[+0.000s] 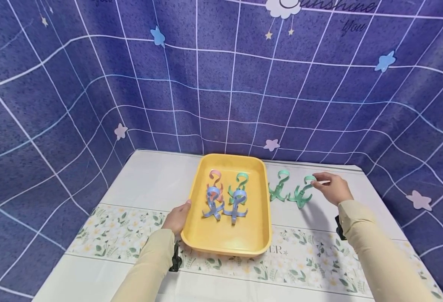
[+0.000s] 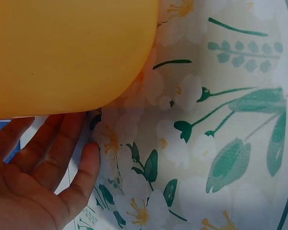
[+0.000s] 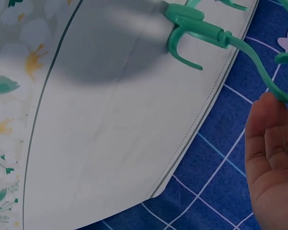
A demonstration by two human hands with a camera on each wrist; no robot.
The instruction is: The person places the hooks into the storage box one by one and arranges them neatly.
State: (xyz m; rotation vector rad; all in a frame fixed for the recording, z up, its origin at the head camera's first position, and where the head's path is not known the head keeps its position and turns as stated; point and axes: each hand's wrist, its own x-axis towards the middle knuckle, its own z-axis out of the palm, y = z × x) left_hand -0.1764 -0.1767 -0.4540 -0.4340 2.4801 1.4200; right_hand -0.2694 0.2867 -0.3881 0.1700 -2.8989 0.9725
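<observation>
At the left side of a yellow plastic tray [image 1: 229, 243], my left hand [image 1: 177, 218] touches the rim. In the left wrist view its fingers [image 2: 77, 143] look fairly straight, some tips hidden behind the tray's wall. My right hand [image 1: 334, 189] pinches the curved top of a green multi-prong hook hanger [image 1: 300, 197], whose prongs hang downward; the right wrist view shows fingertips at the curl. Just left of it stands another green hook hanger [image 1: 278, 192]. Inside the tray are a pink hanger [image 1: 214, 184], a green hanger [image 1: 241, 181] and two blue hangers [image 1: 235, 209].
The white table [image 1: 142, 180] carries a floral printed band [image 1: 119, 228] across its middle. Behind and beside it hangs a dark blue curtain [image 1: 214, 100] with white grid lines and stars. The table's back edge runs just behind the tray and the green hangers.
</observation>
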